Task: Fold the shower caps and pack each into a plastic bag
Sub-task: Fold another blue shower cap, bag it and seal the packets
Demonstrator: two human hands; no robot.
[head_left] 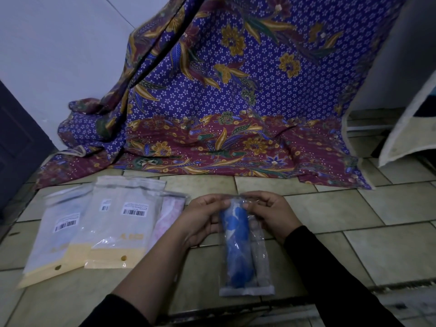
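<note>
Both hands are closed on the top of one plastic bag (260, 263) — left hand (203, 218) pinches the left corner of the mouth, right hand (271, 215) the right corner, fingers curled on the film. Inside sits the blue shower cap (238, 246), folded into a tight long roll down the bag's left side; the right side looks slack & clear. So cap is in, sealing prob. next.

Risks fr here: cap's top end sits right up at the mouth, so it could get caught in the seal & stop it closing flat. Roll looks springy — if the pinch loosens it may unroll, bulge the bag, or slide out if the bag tips. Thin film could crease or tear w/ a hard pull at the corners.

Left of the bag, spare bags (113, 223) lie overlapped on the tiled floor (389, 251), barcodes up; between them & the bag a pink pack (165, 223) shows, partly behind the left hand. Behind the bag a patterned cloth (224, 102) hangs & spreads onto the floor.

Hard to tell: whether the mouth is open or already pressed together (fingers + blur hide it), and whether the bag's bottom edge touches the floor or hangs just above. Pale slab (405, 128) far right of the bag is cut off by the frame; can't say what it is.
</note>
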